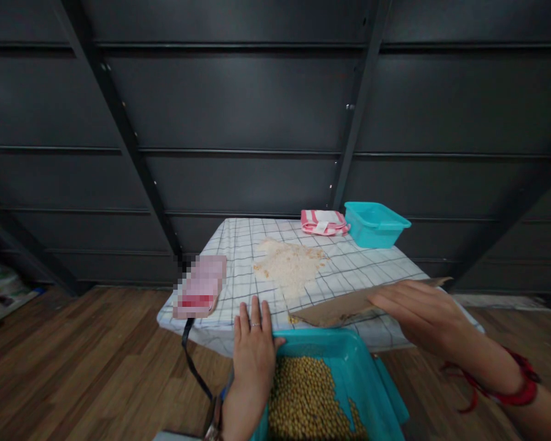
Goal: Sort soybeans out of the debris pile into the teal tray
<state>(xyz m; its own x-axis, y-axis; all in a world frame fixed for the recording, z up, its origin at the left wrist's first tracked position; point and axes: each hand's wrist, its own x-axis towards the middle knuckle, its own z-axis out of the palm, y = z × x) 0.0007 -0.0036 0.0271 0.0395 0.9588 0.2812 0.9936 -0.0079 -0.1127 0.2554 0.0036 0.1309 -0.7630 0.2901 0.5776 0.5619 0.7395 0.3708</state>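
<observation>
My left hand (253, 346) rests on the near left rim of a teal tub (376, 383) that holds many yellow beans (305, 398); its fingers lie flat and stretched toward the table. My right hand (417, 309) grips a brown cardboard sheet (335, 309), held almost flat just above the tub's far edge and the table's front edge. One or two beans lie at the sheet's left tip. A pile of white grains (290, 264) spreads over the middle of the checked tablecloth (239, 245).
An empty teal tub (375, 224) and a folded pink-and-white cloth (325, 222) sit at the table's far right. A blurred pink item (201, 286) with a black strap lies at the left front corner. Dark metal panels stand behind; wood floor surrounds the table.
</observation>
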